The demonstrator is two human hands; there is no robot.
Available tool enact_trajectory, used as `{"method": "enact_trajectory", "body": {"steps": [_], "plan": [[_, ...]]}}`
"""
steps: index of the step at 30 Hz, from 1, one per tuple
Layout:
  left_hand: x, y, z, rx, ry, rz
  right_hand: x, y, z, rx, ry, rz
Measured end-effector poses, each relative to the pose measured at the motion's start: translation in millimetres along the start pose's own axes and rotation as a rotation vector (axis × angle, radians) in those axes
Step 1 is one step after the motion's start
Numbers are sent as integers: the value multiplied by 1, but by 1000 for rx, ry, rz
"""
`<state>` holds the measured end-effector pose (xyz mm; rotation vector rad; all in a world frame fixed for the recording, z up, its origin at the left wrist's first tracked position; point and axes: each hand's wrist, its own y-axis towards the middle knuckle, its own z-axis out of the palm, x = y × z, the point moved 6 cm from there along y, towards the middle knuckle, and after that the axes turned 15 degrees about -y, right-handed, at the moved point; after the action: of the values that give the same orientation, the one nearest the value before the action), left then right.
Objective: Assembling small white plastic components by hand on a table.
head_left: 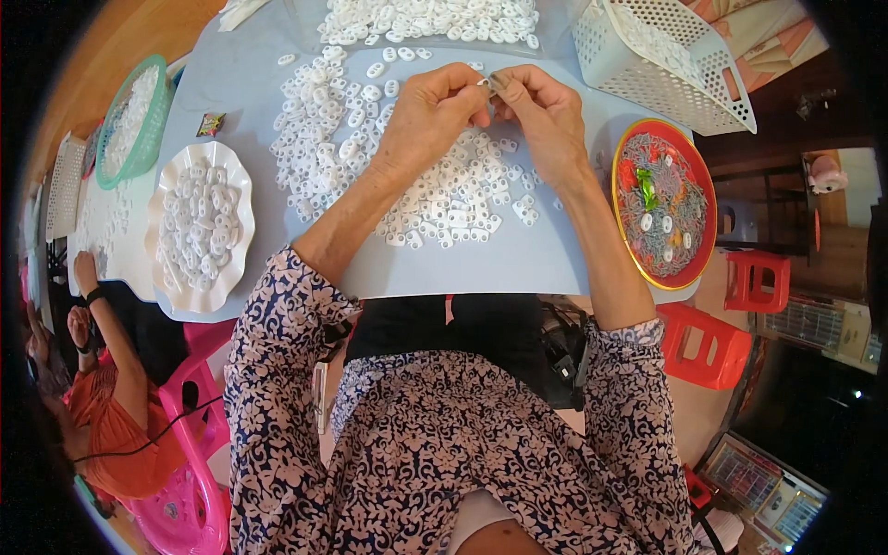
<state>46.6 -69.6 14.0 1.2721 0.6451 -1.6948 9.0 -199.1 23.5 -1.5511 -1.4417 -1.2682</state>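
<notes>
My left hand [435, 116] is closed in a pinch over the middle of the table, with a small white plastic piece [483, 82] at its fingertips. Against it, my right hand [544, 120] pinches with thumb and forefinger; whatever lies between those fingers is too small to make out. Under and around both hands spreads a loose pile of white oval pieces with dark holes [444, 199]. To the right, a red round tray with a gold rim [710, 199] holds many thin grey parts, a few white pieces and a green wrapper.
A white scalloped dish [242, 236] full of white pieces stands at left, near a small wrapped packet [211, 124]. Behind are a clear bin [555, 42] and a white perforated basket [638, 69]. A co-worker in orange [139, 425] sits left; red stools [708, 347] stand right.
</notes>
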Motion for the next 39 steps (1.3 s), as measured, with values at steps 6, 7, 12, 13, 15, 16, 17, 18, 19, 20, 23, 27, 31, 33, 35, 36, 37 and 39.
{"method": "enact_trajectory", "body": {"steps": [6,7,12,13,15,16,17,18,19,20,23,27,31,33,35,36,37,39], "plan": [[-3,0,3,21,139,53,-8,2,-5,6,104,3],[-1,0,3,38,145,34,-10,2,-4,17,108,37],[-11,1,5,54,94,34,-5,1,-2,16,190,2],[-15,1,3,63,164,7,-1,2,-1,9,148,-29],[-24,5,-2,69,267,82,5,2,0,-12,104,-65],[-30,6,-7,63,299,183,3,2,1,-20,129,-20],[-45,5,-12,60,374,244,0,1,1,-30,156,26],[-49,8,-22,36,426,269,-4,1,-1,-37,186,65],[-53,12,-31,12,479,295,-8,3,-6,-50,188,67],[-58,11,-35,-27,516,265,-11,3,-10,-60,199,66],[-59,10,-42,36,720,306,-14,6,-16,-79,171,50],[-55,11,-33,138,988,389,-8,2,-15,-110,94,53],[-69,11,-39,152,929,711,-11,3,-13,-93,136,46],[-77,9,-51,57,1004,758,-12,2,-18,-131,105,50],[-77,10,-66,5,1008,655,-9,1,-17,-126,105,47],[-76,10,-73,8,1057,639,-8,1,-17,-124,100,42],[-74,10,-78,11,1104,622,-9,1,-15,-119,103,42],[-68,9,-78,73,1207,540,-10,2,-12,-95,78,41]]}}
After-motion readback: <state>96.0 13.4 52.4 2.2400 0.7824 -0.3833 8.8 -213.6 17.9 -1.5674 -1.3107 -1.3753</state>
